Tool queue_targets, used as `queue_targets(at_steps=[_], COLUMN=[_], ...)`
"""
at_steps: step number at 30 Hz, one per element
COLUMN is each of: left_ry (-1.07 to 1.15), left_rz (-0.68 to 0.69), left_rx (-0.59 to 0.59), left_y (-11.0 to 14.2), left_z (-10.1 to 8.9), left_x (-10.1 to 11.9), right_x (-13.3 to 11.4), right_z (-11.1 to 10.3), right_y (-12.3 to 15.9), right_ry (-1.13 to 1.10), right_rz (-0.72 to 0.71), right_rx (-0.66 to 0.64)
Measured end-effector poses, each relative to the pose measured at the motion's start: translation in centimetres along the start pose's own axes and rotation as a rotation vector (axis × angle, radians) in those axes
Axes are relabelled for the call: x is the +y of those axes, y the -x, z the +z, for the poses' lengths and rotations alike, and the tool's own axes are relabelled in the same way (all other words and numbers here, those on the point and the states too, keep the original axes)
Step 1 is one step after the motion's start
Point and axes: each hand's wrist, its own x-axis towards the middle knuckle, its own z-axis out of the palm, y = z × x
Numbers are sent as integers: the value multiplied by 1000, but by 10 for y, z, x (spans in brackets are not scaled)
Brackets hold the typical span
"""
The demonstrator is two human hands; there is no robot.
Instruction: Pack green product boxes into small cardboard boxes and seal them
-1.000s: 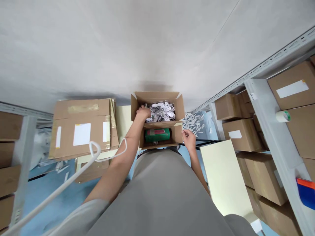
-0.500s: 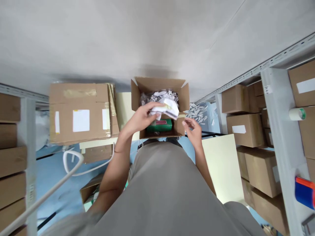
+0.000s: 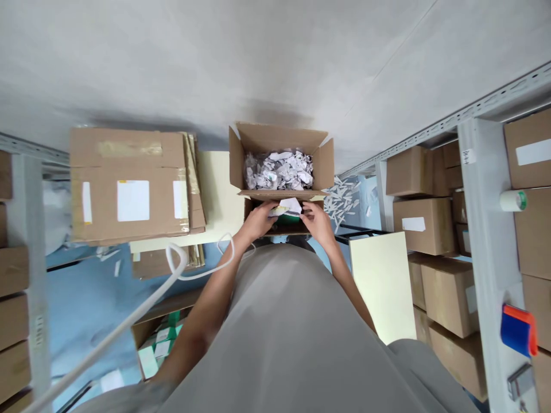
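Observation:
My left hand is closed on the left end of a crumpled white piece of paper. My right hand pinches the paper's right end. Both hands are over a nearer cardboard box, close to my body. Something green shows inside it under the paper, partly covered. Just beyond stands an open cardboard box with its flaps up, holding a heap of crumpled white paper.
Flattened cardboard boxes are stacked at left on a pale tabletop. A white tube crosses the lower left. An open carton holds green-and-white packs. Shelves with brown boxes flank both sides; a pale board stands at right.
The paper has come down and toward me, over the nearer box. My right hand has moved left onto its end. The heap in the far box is now uncovered.

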Motion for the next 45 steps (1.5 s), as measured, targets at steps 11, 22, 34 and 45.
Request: queue_targets(at_steps=[11,22,34,45], left_ry=[-117,-43,31,195], left_rz=[49,90,-21,-90], left_rx=[70,126,118,173], left_y=[8,22,33,53], left_z=[-19,-20,-13,-22], left_x=[16,27,8,-27], right_x=[-70,-119,-108,-74], right_z=[-39,40,28,-46], right_y=[-77,-158,-150,50], right_ry=[480,886,649,-50], right_rz=[-178,-210,-195,-113], right_rx=[65,-460,-201,210])
